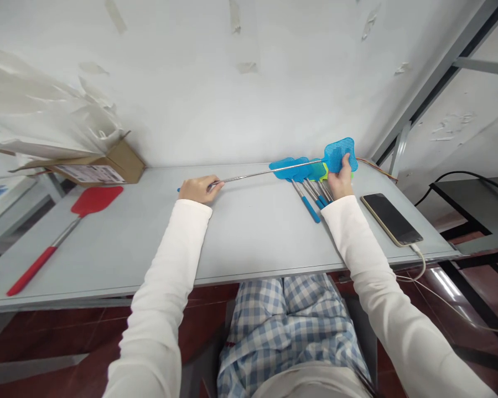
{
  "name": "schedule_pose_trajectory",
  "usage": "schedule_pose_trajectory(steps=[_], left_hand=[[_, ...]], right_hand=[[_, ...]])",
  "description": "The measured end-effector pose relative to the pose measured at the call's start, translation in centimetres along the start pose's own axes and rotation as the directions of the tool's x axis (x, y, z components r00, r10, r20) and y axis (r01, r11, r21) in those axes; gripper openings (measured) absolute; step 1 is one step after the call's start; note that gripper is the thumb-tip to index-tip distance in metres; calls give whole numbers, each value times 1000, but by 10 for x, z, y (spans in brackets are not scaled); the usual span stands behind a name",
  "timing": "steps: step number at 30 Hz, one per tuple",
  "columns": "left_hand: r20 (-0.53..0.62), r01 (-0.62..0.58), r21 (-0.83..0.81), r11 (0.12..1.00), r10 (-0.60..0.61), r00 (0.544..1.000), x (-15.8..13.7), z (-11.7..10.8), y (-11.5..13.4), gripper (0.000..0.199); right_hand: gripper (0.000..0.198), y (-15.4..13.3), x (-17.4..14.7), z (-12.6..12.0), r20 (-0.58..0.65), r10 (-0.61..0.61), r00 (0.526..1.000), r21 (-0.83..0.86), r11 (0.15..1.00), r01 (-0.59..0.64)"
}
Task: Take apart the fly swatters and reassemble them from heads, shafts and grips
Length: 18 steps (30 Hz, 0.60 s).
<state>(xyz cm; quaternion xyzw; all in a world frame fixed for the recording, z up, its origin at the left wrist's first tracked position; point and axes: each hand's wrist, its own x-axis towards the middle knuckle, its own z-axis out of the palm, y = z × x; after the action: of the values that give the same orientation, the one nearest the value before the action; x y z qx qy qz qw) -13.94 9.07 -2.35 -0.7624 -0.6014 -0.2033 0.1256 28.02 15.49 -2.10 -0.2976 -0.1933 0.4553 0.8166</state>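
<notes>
Between my two hands stretches a blue fly swatter [274,168] with a long, thin metal telescopic rod, held above the table. My left hand [199,189] is closed around its handle end; a bit of blue grip pokes out to the left. At the other end, my right hand [341,178] pinches the blue mesh head, thumb on its front. Below and left of that hand, several more fly swatters [292,169] lie overlapped, with blue heads and blue grips [310,209]; a yellow-green head shows partly beneath them. My right hand hides some of the pile.
A red fly swatter [95,200] lies on the grey table [249,237] at the left. Behind it sits an open cardboard box [122,161] with plastic wrapping [37,99]. A phone [392,220] with a white cable [420,260] lies at the right. The wall rises behind the table.
</notes>
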Motion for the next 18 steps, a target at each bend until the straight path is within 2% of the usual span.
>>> schedule_pose_trajectory(steps=[4,7,10,13,18], left_hand=[[22,10,39,999,-11,1000,1,5,9,39],[64,-30,67,997,26,998,5,10,29,39],[75,-57,36,998,54,996,9,12,53,42],[65,-25,9,1000,25,998,11,11,69,43],[54,-26,0,1000,26,998,7,8,88,43]], right_hand=[[29,-1,1,2,-73,-39,997,-48,998,36],[26,3,-15,15,-99,-73,992,-46,997,68],[24,17,-45,35,-29,8,1000,-39,999,-9],[29,31,-72,48,69,41,997,-15,999,-40],[30,38,-109,62,116,103,988,-56,994,-97]])
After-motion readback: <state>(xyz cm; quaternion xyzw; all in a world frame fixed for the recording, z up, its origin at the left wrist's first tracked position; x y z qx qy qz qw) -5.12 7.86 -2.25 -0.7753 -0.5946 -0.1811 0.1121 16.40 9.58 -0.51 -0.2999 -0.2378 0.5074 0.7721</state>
